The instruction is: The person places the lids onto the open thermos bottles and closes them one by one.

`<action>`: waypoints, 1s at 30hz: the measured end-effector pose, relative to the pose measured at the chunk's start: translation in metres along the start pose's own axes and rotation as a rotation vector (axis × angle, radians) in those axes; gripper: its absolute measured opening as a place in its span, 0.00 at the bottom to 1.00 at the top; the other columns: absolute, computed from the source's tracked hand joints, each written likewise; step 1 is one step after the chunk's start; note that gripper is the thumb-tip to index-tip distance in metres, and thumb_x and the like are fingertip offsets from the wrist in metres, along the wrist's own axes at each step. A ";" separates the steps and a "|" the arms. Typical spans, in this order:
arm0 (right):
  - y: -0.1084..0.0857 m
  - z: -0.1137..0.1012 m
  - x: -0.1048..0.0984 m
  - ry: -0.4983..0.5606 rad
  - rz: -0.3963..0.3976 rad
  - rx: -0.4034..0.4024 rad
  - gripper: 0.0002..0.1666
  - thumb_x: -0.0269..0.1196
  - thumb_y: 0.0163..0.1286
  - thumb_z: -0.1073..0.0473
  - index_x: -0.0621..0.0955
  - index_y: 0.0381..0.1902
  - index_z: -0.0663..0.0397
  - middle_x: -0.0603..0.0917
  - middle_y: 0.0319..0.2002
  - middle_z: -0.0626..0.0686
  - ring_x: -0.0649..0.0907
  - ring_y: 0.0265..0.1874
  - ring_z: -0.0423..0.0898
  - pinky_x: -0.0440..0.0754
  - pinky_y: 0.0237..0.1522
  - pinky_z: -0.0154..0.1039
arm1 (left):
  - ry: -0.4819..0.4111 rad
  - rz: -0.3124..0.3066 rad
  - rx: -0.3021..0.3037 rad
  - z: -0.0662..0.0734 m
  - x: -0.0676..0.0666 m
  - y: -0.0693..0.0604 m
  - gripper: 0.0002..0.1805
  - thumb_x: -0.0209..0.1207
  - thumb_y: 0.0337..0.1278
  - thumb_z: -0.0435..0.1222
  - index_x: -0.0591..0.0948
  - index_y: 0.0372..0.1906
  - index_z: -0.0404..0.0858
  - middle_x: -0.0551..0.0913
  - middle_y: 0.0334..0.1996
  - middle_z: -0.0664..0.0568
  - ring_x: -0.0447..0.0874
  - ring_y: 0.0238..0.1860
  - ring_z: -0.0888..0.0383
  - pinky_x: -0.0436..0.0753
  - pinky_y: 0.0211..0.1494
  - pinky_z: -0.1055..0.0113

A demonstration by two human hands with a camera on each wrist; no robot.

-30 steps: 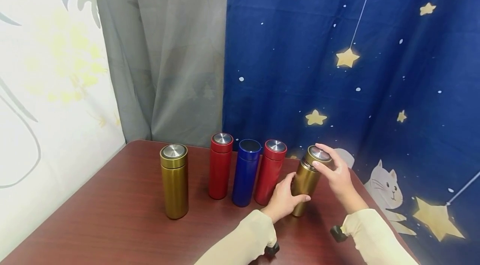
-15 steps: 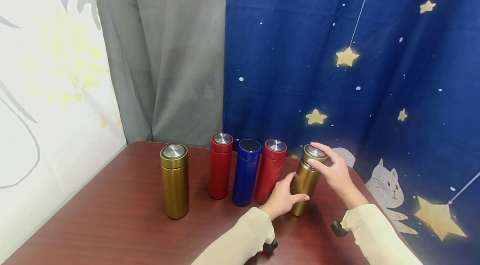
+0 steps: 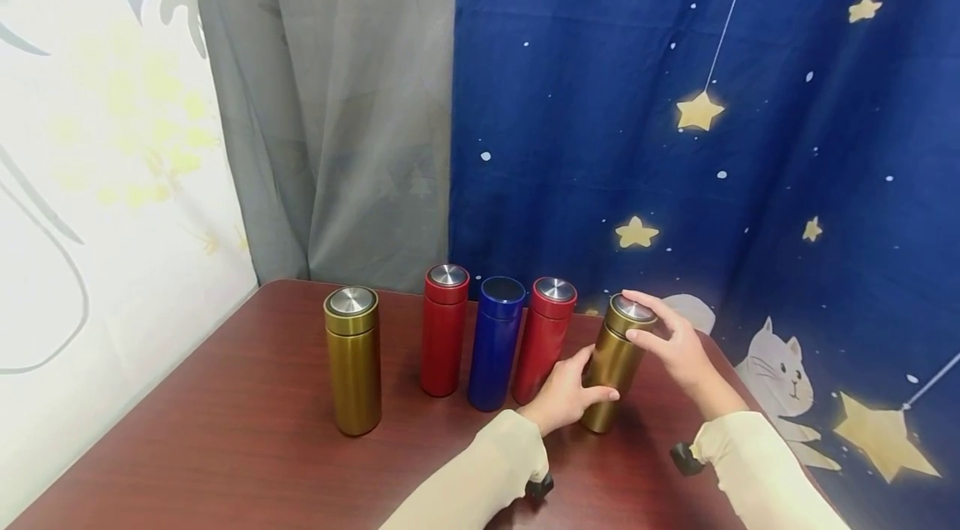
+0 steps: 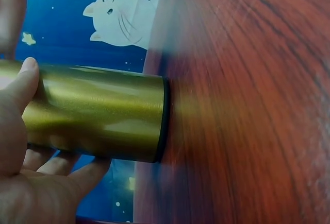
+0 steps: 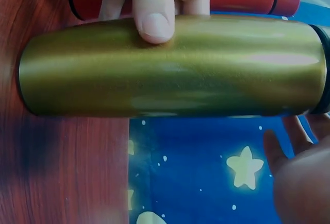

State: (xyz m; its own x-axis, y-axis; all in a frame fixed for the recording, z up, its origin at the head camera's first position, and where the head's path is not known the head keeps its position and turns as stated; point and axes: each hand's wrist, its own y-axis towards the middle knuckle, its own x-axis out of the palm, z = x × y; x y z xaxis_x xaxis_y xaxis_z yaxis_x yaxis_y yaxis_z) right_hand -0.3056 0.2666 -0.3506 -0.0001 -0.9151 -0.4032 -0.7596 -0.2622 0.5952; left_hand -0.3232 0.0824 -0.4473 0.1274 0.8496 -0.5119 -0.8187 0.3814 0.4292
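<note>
My left hand (image 3: 562,395) grips the body of a gold thermos (image 3: 613,363) at the table's right side. In the left wrist view, its thumb and fingers wrap opposite sides of the gold body (image 4: 103,113), whose dark-rimmed base is by the tabletop. My right hand (image 3: 678,351) holds the thermos's gold lid (image 3: 624,315) from above, fingers around its edge and silver top. The lid sits low on the body. In the right wrist view, the right hand (image 5: 304,183) is at the lid end, which is mostly cut off by the frame.
Left of the held thermos stand a red thermos (image 3: 543,347), a blue thermos (image 3: 495,351) and another red thermos (image 3: 445,338). A second gold thermos (image 3: 354,367) stands farther left. They share the reddish-brown table (image 3: 247,430). Curtains (image 3: 540,138) hang behind it.
The lid has come down onto the gold thermos under my right hand; the silver neck visible before is now covered. My left hand keeps its hold. The other thermoses have not moved.
</note>
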 end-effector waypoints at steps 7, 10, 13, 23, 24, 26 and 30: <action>0.000 -0.001 -0.004 -0.073 -0.007 0.007 0.32 0.65 0.62 0.72 0.73 0.65 0.62 0.77 0.55 0.61 0.80 0.48 0.35 0.79 0.47 0.29 | 0.013 -0.004 -0.014 0.001 0.000 0.000 0.39 0.70 0.51 0.50 0.70 0.67 0.43 0.83 0.51 0.56 0.81 0.48 0.64 0.77 0.56 0.69; -0.001 -0.002 -0.004 -0.208 0.033 0.019 0.33 0.68 0.60 0.70 0.74 0.64 0.61 0.79 0.55 0.63 0.76 0.50 0.31 0.72 0.51 0.25 | 0.012 -0.001 -0.008 0.001 0.001 0.000 0.39 0.70 0.51 0.50 0.70 0.67 0.43 0.83 0.51 0.56 0.81 0.47 0.64 0.77 0.55 0.69; -0.003 -0.003 -0.001 -0.337 0.087 0.022 0.33 0.71 0.57 0.66 0.77 0.62 0.57 0.80 0.55 0.61 0.74 0.52 0.32 0.67 0.52 0.25 | 0.014 0.004 -0.005 0.001 0.002 -0.001 0.39 0.70 0.51 0.50 0.70 0.67 0.43 0.83 0.51 0.56 0.81 0.47 0.64 0.77 0.55 0.69; -0.004 -0.001 0.013 -0.378 0.256 -0.013 0.33 0.77 0.50 0.62 0.81 0.56 0.51 0.82 0.49 0.56 0.75 0.45 0.36 0.70 0.45 0.27 | 0.029 0.022 0.010 0.001 0.005 -0.002 0.39 0.70 0.51 0.50 0.71 0.67 0.42 0.83 0.50 0.56 0.81 0.47 0.65 0.77 0.55 0.71; -0.004 -0.001 0.014 -0.389 0.271 -0.021 0.34 0.78 0.49 0.62 0.81 0.56 0.52 0.82 0.49 0.55 0.75 0.44 0.37 0.70 0.44 0.27 | 0.029 0.022 0.011 0.001 0.005 -0.002 0.39 0.70 0.51 0.50 0.70 0.67 0.42 0.83 0.50 0.56 0.81 0.47 0.65 0.77 0.55 0.71; -0.004 0.000 0.017 -0.415 0.299 -0.045 0.34 0.78 0.48 0.61 0.81 0.55 0.53 0.82 0.48 0.55 0.75 0.41 0.39 0.70 0.41 0.30 | 0.032 0.025 0.010 0.001 0.005 -0.002 0.39 0.70 0.51 0.50 0.70 0.67 0.42 0.83 0.50 0.56 0.81 0.47 0.65 0.77 0.55 0.71; -0.003 0.001 0.023 -0.487 0.357 -0.084 0.34 0.79 0.45 0.59 0.81 0.53 0.54 0.82 0.44 0.56 0.73 0.38 0.45 0.68 0.38 0.37 | 0.043 0.030 0.004 0.002 0.004 -0.002 0.39 0.70 0.51 0.50 0.70 0.67 0.43 0.83 0.51 0.55 0.82 0.47 0.65 0.77 0.54 0.71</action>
State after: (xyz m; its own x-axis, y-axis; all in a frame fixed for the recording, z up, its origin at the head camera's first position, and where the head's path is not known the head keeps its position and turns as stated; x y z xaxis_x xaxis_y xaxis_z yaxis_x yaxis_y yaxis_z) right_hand -0.3042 0.2472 -0.3625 -0.5580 -0.7107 -0.4283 -0.6040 -0.0061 0.7970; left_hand -0.3199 0.0859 -0.4494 0.0784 0.8441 -0.5305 -0.8196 0.3575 0.4477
